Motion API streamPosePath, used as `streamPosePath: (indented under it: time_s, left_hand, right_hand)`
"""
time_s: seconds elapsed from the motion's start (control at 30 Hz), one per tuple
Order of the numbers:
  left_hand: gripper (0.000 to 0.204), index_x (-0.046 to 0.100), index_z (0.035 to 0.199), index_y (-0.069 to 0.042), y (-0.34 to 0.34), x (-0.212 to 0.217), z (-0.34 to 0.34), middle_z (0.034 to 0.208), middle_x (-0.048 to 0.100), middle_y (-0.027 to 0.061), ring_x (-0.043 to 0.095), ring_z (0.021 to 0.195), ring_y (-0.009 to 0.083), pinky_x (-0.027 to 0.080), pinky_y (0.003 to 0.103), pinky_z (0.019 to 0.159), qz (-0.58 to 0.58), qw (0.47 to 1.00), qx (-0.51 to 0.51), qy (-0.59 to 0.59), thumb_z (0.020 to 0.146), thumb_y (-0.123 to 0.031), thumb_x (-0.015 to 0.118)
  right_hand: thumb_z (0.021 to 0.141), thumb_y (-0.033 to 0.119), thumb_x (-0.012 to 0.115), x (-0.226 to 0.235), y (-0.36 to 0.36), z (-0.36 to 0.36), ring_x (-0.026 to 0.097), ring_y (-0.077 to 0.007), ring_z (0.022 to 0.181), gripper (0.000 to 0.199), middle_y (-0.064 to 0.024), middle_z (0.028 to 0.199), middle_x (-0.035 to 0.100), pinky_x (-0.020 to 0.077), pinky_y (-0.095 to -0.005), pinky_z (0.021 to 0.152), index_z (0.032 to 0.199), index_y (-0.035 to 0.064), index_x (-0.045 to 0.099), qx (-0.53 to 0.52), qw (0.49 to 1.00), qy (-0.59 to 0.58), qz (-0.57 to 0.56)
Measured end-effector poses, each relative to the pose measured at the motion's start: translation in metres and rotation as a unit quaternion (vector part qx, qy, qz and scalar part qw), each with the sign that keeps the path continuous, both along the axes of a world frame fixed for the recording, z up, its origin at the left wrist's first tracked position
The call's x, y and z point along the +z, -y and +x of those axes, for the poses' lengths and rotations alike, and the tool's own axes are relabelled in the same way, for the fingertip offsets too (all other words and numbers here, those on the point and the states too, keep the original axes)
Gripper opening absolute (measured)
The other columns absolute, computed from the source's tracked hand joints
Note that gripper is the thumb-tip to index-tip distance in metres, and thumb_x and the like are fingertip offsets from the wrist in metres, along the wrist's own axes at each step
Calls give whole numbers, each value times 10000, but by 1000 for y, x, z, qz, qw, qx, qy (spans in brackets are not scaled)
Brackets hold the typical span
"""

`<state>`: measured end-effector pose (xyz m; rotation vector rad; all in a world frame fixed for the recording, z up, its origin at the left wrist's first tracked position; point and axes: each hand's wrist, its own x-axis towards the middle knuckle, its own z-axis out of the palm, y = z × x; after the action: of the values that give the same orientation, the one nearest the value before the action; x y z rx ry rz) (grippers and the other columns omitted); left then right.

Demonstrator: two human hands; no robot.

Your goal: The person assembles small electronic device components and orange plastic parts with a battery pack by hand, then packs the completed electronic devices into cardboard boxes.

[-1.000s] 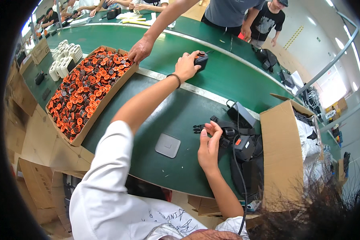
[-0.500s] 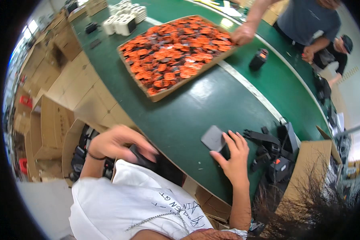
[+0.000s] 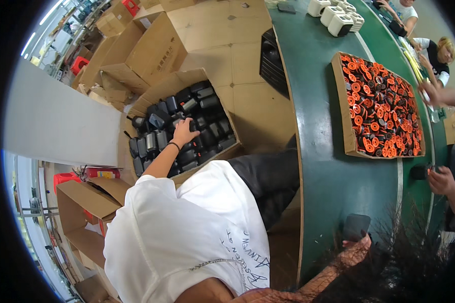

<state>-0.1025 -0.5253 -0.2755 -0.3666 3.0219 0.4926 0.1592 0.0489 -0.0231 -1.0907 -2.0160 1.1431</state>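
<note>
A green worktable (image 3: 321,187) runs down my right side, with a pale tiled floor (image 3: 253,65) beyond my legs. On the table, a shallow cardboard tray (image 3: 342,101) is heaped with orange-and-black round caps (image 3: 381,108), and a cluster of white containers (image 3: 337,21) stands past it. Across the table, a co-worker's hand (image 3: 442,181) is at a small black unit (image 3: 419,172), while another person's hand reaches near the tray's far side. A white panel (image 3: 71,111) rises close beside the deep carton (image 3: 174,83) on my left, and an open brown carton (image 3: 146,48) sits behind it. Dark hair (image 3: 404,252) hangs across the lower right, partly covering my right forearm.

The black devices (image 3: 207,101) fill the deep carton at my left, walled in on every side. They are boxy with rounded edges, mostly matt black, some with shinier grey faces, packed tightly and at uneven angles.

My left hand (image 3: 185,132) lies palm down on them near the middle, fingers loosely spread and bent; I can't tell whether it grips one. My right hand (image 3: 356,250) is half curled at the near edge of a flat grey square pad (image 3: 357,225) on the table; whether it has hold of anything is unclear.
</note>
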Motion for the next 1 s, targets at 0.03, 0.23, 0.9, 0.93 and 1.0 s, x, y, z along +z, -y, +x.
streamPosePath:
  time_s: [0.03, 0.23, 0.9, 0.93, 1.0]
  left_hand:
    - [522, 676, 1137, -101, -20, 7, 2, 1143, 641, 143, 551, 1159, 337, 489, 473, 961, 15, 1000, -17, 5, 732, -399, 816]
    - [556, 724, 1088, -124, -19, -5, -14, 1204, 650, 137, 538, 1220, 330, 438, 426, 1011, -283, 918, -184, 208, 657, -458, 833]
    - [709, 550, 1218, -28, 17, -59, -67, 1231, 537, 155, 481, 1246, 380, 524, 480, 940, -368, 865, -222, 260, 639, -262, 884]
    - [698, 549, 1188, 0, -12, -37, -64, 1211, 557, 198, 529, 1196, 417, 525, 467, 939, -323, 897, -204, 221, 631, -270, 871]
    - [668, 556, 1152, 11, -34, 10, -71, 1204, 572, 226, 559, 1155, 428, 524, 468, 923, -223, 939, -182, 187, 635, -276, 866]
  right_hand:
    - [1087, 304, 436, 2, -3, 7, 508, -88, 558, 355, -36, 755, 567, 391, -219, 518, 1097, -8, 605, -16, 1000, 18, -9]
    - [1066, 312, 475, 0, 4, 10, 603, -108, 701, 349, -32, 881, 636, 531, -251, 578, 1133, 8, 632, -13, 999, -30, -29]
    - [1063, 200, 490, 0, -4, 11, 551, -62, 616, 266, -17, 777, 602, 477, -219, 559, 1103, -18, 638, 21, 988, -143, -52]
    - [1063, 202, 492, 1, -1, 12, 550, -62, 613, 268, -10, 759, 589, 477, -223, 558, 1100, -21, 637, 18, 989, -139, -42]
    - [1065, 199, 488, 2, 0, 11, 551, -61, 612, 267, -7, 754, 586, 474, -223, 557, 1101, -20, 636, 15, 990, -133, -47]
